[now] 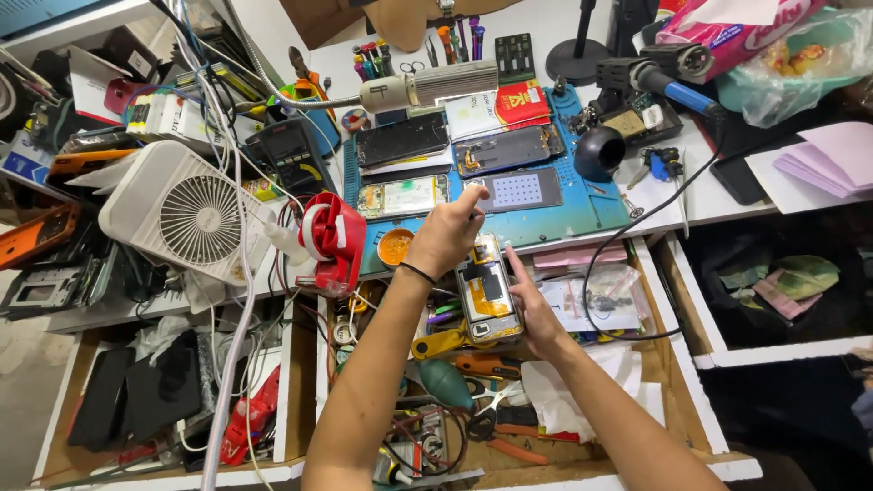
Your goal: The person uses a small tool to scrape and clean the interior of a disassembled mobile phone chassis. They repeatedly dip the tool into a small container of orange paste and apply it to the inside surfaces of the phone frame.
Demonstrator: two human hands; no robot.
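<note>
While cradled above the open drawer [473, 455] of tools, opened phone [489, 289] gripped along its right edge by right hand [532, 314]. Left hand [447, 235] pinched narrow at its top end, fingertips together, black band on wrist. Beyond, blue repair mat [582, 205] bearing more dismantled phones; farther back, lamp head [427, 88] on gooseneck.
</note>
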